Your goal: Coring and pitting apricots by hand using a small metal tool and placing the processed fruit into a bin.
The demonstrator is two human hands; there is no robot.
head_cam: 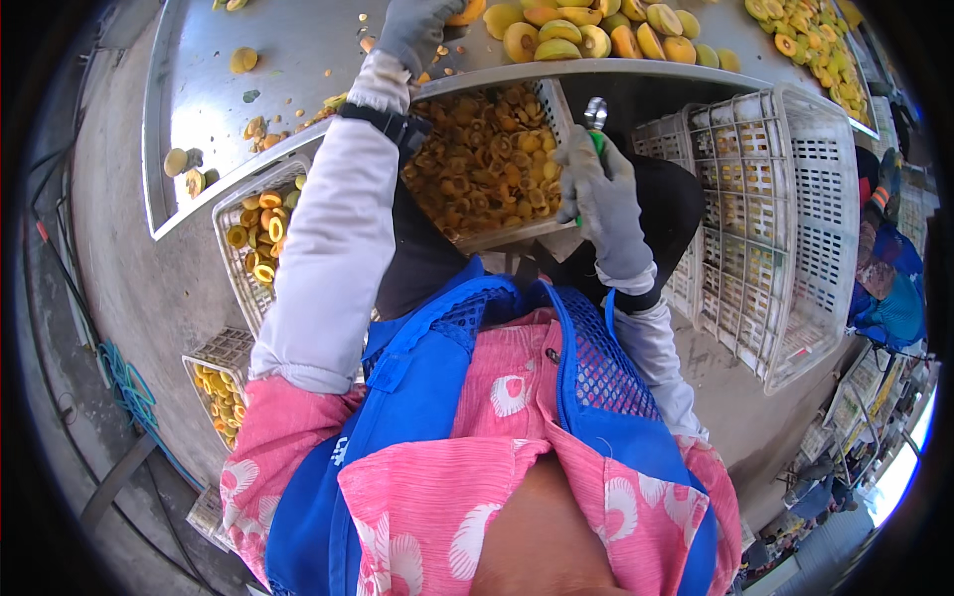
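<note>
My left hand (419,33), in a grey glove, reaches over the metal table at the top of the view. Its fingers are on an orange-fleshed fruit half (468,13), and the frame's edge cuts off part of this grip. Beside it lies a pile of halved yellow-green fruit, apparently peaches (559,37). My right hand (605,194), also gloved, is closed around the green handle of a small tool with a shiny, spoon-like metal head (595,112). That hand is above my knee, by the right side of a plastic crate (555,112) filled with brownish-orange fruit scraps (484,164).
White crates (782,223) stand on their sides at right. Left of me, another crate (231,216) holds hollowed fruit halves, with a smaller-looking one (242,343) behind it. Scraps dot the table (201,89). A blue hose (127,387) lies far left; another person (891,283) sits far right.
</note>
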